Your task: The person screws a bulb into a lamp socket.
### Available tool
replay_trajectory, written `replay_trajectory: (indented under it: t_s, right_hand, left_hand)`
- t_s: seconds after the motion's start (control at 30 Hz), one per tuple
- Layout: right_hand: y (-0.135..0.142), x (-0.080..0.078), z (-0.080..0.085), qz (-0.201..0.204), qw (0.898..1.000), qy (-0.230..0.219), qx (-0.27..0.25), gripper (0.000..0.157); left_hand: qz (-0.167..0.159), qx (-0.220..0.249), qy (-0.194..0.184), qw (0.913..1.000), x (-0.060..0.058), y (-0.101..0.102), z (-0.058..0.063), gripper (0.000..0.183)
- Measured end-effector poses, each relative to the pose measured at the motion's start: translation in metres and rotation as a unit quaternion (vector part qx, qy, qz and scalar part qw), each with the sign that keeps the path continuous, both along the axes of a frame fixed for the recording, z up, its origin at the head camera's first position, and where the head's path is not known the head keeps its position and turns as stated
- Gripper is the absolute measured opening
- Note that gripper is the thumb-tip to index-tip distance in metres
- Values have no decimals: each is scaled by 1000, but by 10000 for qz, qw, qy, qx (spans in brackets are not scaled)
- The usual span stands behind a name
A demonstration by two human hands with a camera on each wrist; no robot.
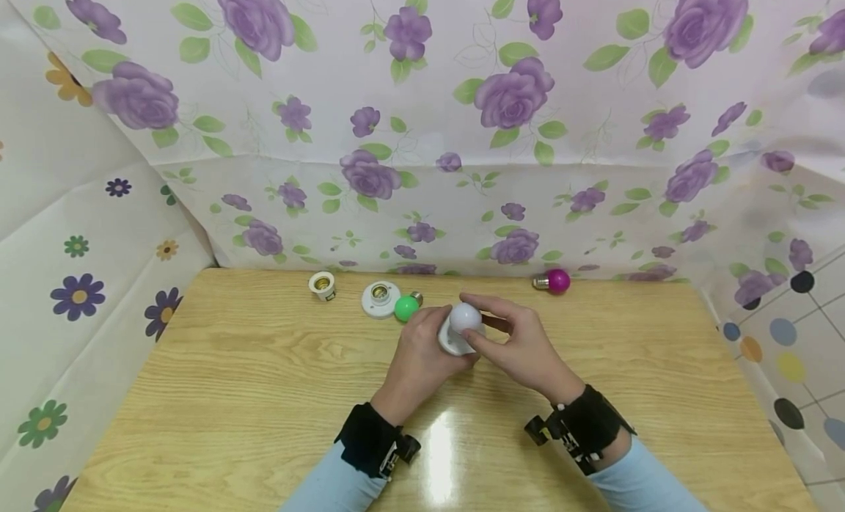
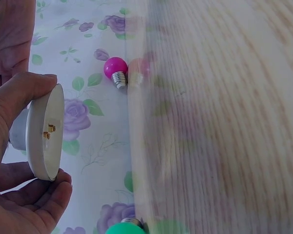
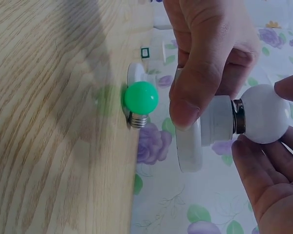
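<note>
My left hand (image 1: 425, 345) grips a round white lamp holder (image 3: 191, 146) by its base rim, lifted off the table. Two brass screws show on the underside of that base in the left wrist view. A white light bulb (image 3: 267, 114) sits in the socket, a band of its metal screw cap visible between the globe and the holder. The fingertips and thumb of my right hand (image 1: 521, 343) pinch the bulb's globe from the other side.
Behind my hands, a green bulb (image 1: 406, 307) lies against a second round lamp holder (image 1: 372, 307). Farther left stands a small white socket (image 1: 323, 285). A magenta bulb (image 1: 558, 281) lies at the back right, near the floral cloth (image 1: 422, 130) hanging behind the wooden table (image 1: 251, 395).
</note>
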State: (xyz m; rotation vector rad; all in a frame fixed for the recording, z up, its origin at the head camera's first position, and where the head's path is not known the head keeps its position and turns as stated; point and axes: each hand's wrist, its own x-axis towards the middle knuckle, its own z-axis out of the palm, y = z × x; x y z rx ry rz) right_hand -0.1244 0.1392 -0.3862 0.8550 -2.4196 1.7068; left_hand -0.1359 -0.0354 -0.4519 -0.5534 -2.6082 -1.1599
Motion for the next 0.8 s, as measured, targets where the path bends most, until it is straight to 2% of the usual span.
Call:
replay_trajectory:
  t_s: [0.27, 0.5, 0.8]
  right_hand:
    - [-2, 0, 0, -266, 9995, -73, -162, 42]
    - [-3, 2, 1, -497, 9973, -171, -521, 40]
    - [-4, 3, 3, -635, 9969, 78, -451, 46]
  left_hand:
    - [11, 42, -44, 10000, 0, 0, 1, 67]
    - [-53, 123, 21, 9999, 0, 0, 0, 64]
    - [-86, 156, -12, 9998, 2, 0, 1, 66]
